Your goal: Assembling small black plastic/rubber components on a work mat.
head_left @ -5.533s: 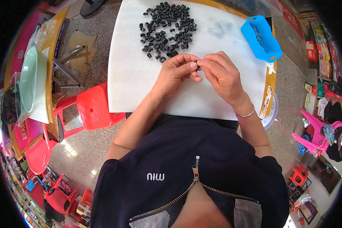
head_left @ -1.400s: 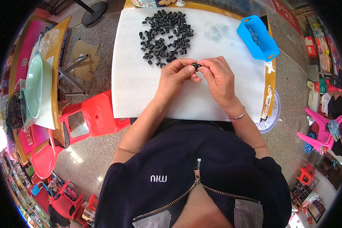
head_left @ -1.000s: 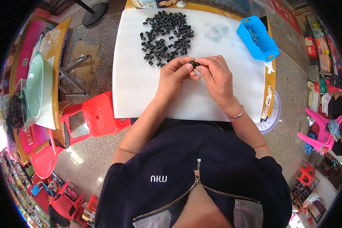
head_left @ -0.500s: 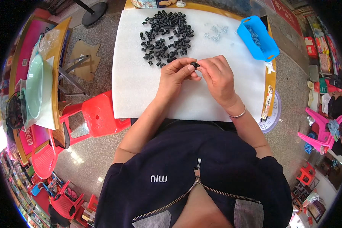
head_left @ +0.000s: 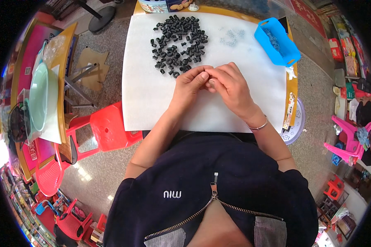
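Note:
My left hand (head_left: 188, 85) and my right hand (head_left: 233, 90) meet over the white sheet, fingertips pressed together. Both are closed in a pinch. The small black cylindrical part that showed in the left fingers a moment earlier is now hidden behind the right fingers. Whether the right fingers hold a piece of their own cannot be seen. Just beyond the left hand lies a spread pile of small black cylindrical parts (head_left: 181, 29), some with a ring-shaped end. One black ring-ended part (head_left: 176, 75) rests close to the left knuckles.
A blue plastic basket (head_left: 290, 60) with tiny pale bluish pieces (head_left: 272, 40) stands at the far right of the white-covered table (head_left: 152, 107). More tiny pieces (head_left: 233, 37) lie scattered left of it. Tins (head_left: 154, 5) stand at the far edge. A red stool (head_left: 111, 127) touches the left side.
My right hand has shifted left and its fingers now overlap the left fingertips, covering the black part. The basket and pile sit slightly differently in the picture as the view moved.

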`<state>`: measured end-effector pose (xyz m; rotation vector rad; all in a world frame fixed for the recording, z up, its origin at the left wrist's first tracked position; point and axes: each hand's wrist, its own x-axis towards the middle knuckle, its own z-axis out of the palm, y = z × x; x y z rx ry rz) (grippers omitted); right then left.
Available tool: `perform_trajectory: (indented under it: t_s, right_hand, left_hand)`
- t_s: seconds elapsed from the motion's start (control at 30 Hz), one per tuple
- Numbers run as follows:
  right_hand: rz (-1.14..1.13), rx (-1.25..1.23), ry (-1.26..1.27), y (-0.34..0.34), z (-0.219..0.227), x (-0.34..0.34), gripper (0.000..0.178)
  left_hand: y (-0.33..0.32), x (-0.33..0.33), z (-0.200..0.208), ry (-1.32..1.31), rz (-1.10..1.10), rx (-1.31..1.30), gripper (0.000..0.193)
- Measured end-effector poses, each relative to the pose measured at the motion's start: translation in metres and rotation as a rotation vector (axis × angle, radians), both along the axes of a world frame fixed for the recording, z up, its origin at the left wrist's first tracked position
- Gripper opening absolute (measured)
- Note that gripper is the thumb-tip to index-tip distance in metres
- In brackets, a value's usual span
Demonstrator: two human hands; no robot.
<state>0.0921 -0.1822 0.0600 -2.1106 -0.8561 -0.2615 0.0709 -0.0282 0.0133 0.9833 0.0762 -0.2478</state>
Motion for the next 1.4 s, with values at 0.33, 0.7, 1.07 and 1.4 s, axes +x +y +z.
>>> perform_trajectory:
  t_s: [0.33, 0.7, 1.07, 1.4]
  right_hand:
    - [-0.121, 0.096, 0.072, 0.021, -0.011, -0.001, 0.021]
    - [-0.102, 0.121, 0.128, 0.019, -0.006, -0.003, 0.028]
    - [-0.109, 0.116, 0.122, 0.001, -0.001, 0.006, 0.022]
    - [-0.11, 0.218, 0.255, 0.001, 0.001, 0.0, 0.021]
  left_hand:
    - [-0.002, -0.001, 0.001, 0.025, 0.104, 0.012, 0.024]
    - [0.002, -0.003, 0.011, 0.107, 0.01, -0.134, 0.03]
    - [0.004, -0.001, 0.009, 0.082, -0.087, -0.225, 0.028]
    - [0.004, 0.0, 0.002, 0.046, -0.032, -0.161, 0.023]
